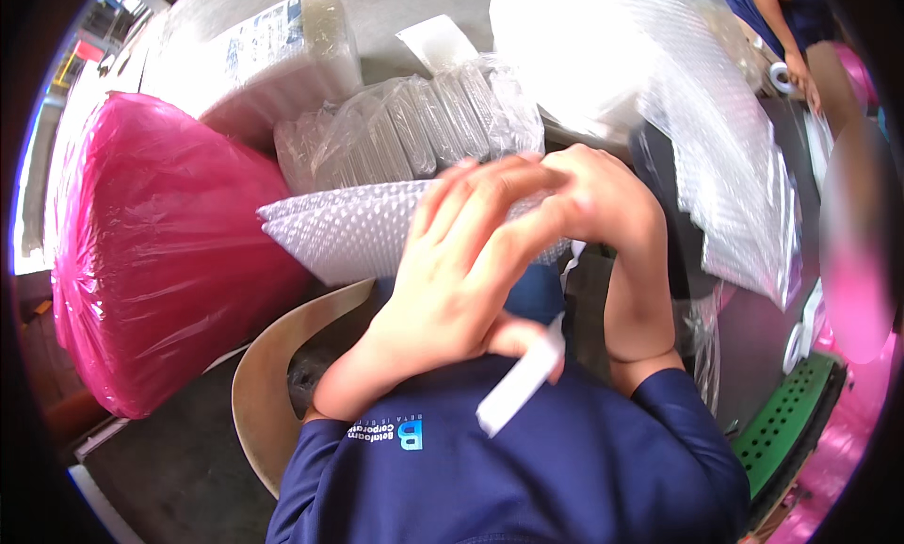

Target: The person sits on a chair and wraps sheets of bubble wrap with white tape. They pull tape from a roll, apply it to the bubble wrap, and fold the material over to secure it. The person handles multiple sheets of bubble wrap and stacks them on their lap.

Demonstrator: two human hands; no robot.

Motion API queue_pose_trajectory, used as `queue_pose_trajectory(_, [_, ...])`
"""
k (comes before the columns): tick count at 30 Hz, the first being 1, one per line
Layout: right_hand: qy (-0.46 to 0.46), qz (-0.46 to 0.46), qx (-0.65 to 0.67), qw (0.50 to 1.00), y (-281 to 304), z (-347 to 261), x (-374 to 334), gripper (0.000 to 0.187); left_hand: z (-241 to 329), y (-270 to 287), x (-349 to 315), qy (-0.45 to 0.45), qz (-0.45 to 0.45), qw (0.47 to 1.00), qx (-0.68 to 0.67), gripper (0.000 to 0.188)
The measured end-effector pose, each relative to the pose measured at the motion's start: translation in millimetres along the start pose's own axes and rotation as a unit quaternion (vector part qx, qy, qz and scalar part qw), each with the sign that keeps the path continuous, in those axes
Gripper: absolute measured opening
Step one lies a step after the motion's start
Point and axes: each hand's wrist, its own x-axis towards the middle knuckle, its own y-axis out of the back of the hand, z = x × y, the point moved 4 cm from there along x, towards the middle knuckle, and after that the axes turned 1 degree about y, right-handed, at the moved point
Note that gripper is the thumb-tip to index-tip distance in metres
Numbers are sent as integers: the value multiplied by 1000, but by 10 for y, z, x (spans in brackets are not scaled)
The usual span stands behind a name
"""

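A folded bubble-wrap sheet or pouch (344,228) is in front of my chest, its pointed end toward the left. My left hand (457,271) lies across its right part, fingers bent over the upper edge and slightly blurred. At the tip of my left thumb hangs a short white strip (518,382); whether it is pinched or stuck there I cannot tell. Bent at the wrist, my right hand (607,191) meets the left fingers at the right end of the bubble wrap. Its fingers curl inward and are mostly hidden.
A large pink plastic bag (169,252) stands left. Beyond my hands lie clear-bagged flat packs (414,120) and a wrapped bundle (292,54). Bubble-wrap sheets (725,167) drape at right, near a green perforated chair part (786,422). Another person's hand (802,78) is far right, near a tape roll (781,77).
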Motion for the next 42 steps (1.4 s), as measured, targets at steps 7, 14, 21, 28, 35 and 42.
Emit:
queue_pose_trajectory(7, [-65, -59, 0, 996, -179, 71, -187, 21, -599, -596, -478, 285, -62, 939, 183, 44])
queue_pose_trajectory(14, [98, 312, 157, 932, 160, 107, -1030, 27, -917, -215, -772, 493, 5, 840, 228, 77])
queue_pose_trajectory(21, [248, 452, 304, 801, 190, 331, -3026, 49, -1168, -451, -833, 542, -39, 814, 202, 82])
queue_pose_trajectory(28, [-43, 874, -155, 458, 502, 93, -4426, 38, -1574, -898, -1780, 369, 133, 906, 159, 81])
queue_pose_trajectory(35, [-437, 553, -296, 645, -160, 1593, -4089, 24, -1470, -1094, -1809, 434, 159, 786, -410, 76])
queue_pose_trajectory(42, [-524, 352, -336, 699, -316, 1107, -3337, 33, -1410, -1145, -1872, 482, 62, 571, -662, 90])
